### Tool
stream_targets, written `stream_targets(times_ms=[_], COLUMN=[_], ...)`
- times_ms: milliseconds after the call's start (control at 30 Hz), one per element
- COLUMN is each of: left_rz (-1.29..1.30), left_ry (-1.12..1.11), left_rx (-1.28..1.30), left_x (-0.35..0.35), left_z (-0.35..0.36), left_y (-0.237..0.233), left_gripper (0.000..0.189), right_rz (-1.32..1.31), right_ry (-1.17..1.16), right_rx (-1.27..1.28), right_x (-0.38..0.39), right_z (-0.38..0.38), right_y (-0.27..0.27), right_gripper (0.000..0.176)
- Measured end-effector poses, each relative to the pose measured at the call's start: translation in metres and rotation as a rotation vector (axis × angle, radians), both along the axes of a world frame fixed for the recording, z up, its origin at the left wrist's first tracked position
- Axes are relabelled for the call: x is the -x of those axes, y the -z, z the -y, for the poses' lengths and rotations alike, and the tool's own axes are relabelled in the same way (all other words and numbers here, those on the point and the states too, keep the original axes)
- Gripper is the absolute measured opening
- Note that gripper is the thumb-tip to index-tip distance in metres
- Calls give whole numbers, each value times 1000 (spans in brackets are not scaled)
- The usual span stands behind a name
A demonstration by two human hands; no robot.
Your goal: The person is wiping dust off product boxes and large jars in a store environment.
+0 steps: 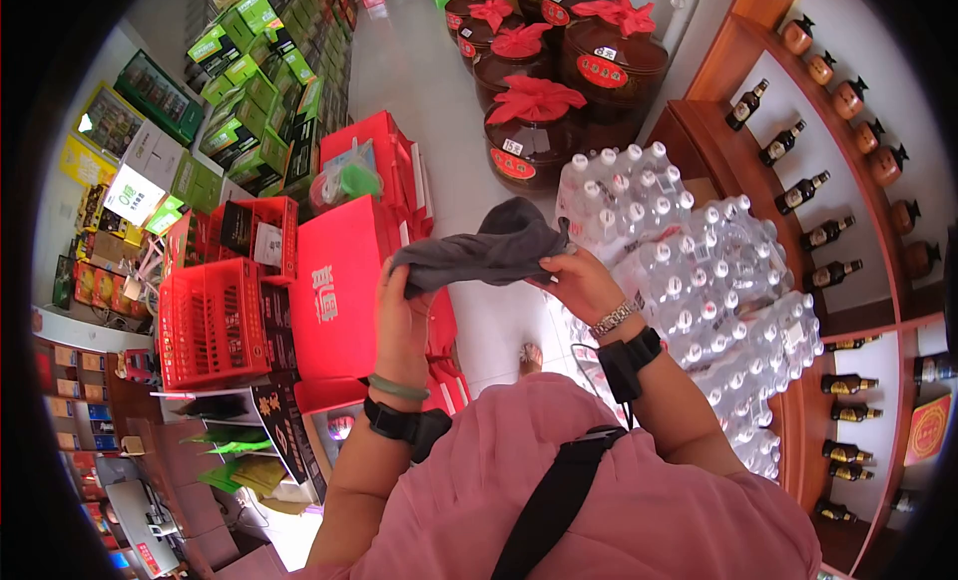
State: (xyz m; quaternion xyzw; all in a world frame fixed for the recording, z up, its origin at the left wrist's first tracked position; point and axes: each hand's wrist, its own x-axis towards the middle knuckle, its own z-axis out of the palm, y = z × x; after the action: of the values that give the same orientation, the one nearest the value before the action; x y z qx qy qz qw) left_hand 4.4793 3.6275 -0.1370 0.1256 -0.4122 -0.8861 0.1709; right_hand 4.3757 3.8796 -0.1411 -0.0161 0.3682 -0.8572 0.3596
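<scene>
A dark grey cloth (479, 253) is stretched, bunched and slightly twisted, between my two hands in front of my body. My left hand (401, 306) grips its left end, with the thumb and fingers closed on the fabric. At the other end, my right hand (584, 286) pinches the cloth near its corner. The cloth hangs in the air above the aisle floor, its middle rising in a loose fold. Close to my left hand stands a large red box (339, 291) with white characters.
Shrink-wrapped packs of clear bottles (689, 281) are stacked at right, beside wooden shelves with dark bottles (803, 193). Brown jars (519, 141) with red cloth tops stand ahead. Red plastic baskets (215, 326) and stacked green cartons (244, 121) line the left side.
</scene>
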Motion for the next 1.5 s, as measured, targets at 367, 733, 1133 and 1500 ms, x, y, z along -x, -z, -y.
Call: stream_targets(times_ms=[367,733,1133,1500], left_rz=[-18,10,13,48], left_ry=[-77,708,1013,765], left_rx=[-81,535,581,272], left_x=[142,340,524,666], left_z=[61,144,167,153], left_y=[-26,4,3,-49], left_gripper=[30,46,36,50], right_rz=[-23,-43,-319,-440], right_ry=[77,314,159,429], right_rx=[122,-26,-345,-739], right_x=[156,298,424,554], right_z=[65,118,195,168], right_y=[-30,-11,-35,30], right_gripper=[35,29,21,44])
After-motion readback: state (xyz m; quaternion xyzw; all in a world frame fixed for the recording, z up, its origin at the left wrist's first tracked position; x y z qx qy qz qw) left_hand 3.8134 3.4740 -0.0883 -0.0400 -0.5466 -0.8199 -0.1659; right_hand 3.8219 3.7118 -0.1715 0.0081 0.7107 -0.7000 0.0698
